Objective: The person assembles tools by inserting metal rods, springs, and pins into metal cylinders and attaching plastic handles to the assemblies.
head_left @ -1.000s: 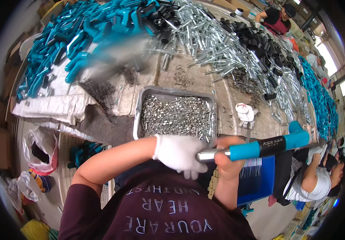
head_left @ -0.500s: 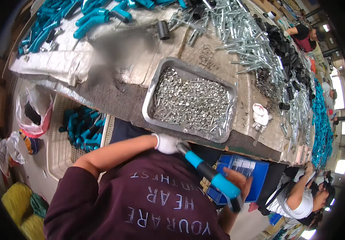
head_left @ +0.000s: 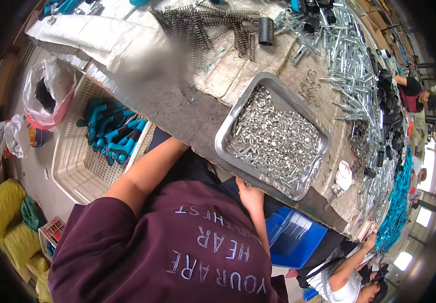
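My left forearm (head_left: 149,169) reaches under the table's front edge. The left hand is hidden there. At that same edge, just below the metal tray (head_left: 224,132), my bare right hand (head_left: 250,196) has its thumb showing and its fingers curled. Whatever it holds, if anything, is hidden. Small silvery metal pins (head_left: 273,136) fill much of the tray. Left of my body, a cream plastic basket (head_left: 71,166) holds several teal-and-black handled tools (head_left: 119,132).
Coil springs (head_left: 197,28), a black tube (head_left: 266,31) and heaped metal rods (head_left: 346,70) lie on the table. A white glove (head_left: 344,177) rests right of the tray. Below the edge is a blue bin (head_left: 298,247). Another person (head_left: 346,280) works at right.
The teal-and-black tool has left my hands and is out of sight. My gloved left hand went under the table edge. My right hand moved up to the edge. The view shifted.
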### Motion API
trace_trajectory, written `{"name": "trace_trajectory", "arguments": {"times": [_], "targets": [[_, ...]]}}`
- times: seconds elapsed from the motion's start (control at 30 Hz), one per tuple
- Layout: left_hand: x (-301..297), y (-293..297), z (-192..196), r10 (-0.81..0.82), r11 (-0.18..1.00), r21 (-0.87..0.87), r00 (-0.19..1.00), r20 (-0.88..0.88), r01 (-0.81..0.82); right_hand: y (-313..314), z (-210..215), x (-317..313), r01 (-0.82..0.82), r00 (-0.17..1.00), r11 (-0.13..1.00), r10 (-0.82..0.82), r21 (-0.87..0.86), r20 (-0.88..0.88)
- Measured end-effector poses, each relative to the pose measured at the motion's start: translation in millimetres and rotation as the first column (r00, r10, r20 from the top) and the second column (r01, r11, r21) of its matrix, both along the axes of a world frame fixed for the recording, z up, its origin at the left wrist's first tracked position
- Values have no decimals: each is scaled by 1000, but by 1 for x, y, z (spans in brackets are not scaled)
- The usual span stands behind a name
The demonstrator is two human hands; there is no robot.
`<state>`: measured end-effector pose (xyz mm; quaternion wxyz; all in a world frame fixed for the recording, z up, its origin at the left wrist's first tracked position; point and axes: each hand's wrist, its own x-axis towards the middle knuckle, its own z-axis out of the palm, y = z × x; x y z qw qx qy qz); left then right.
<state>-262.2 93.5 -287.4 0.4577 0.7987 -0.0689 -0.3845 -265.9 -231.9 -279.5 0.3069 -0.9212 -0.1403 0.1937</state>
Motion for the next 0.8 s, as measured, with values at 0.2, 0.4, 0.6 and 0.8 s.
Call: {"name": "trace_trajectory", "arguments": {"times": [0.2, 0.4, 0.6, 0.8], "targets": [[-27, 19, 4, 159, 986, -18, 972, -175, -164, 39, 28, 11, -154, 985, 980, 143, -123, -95], [-32, 30, 17, 243, 966, -12, 923, -297, -258, 66, 24, 30, -386, 922, 903, 386, -190, -40], [-60, 49, 12, 233, 969, -22, 933, -275, -248, 74, 2, 51, -297, 917, 919, 350, -258, 191], [-110, -17, 24, 278, 958, 6, 919, -280, -288, 11, 6, 56, -150, 945, 978, 184, -142, 271]]}}
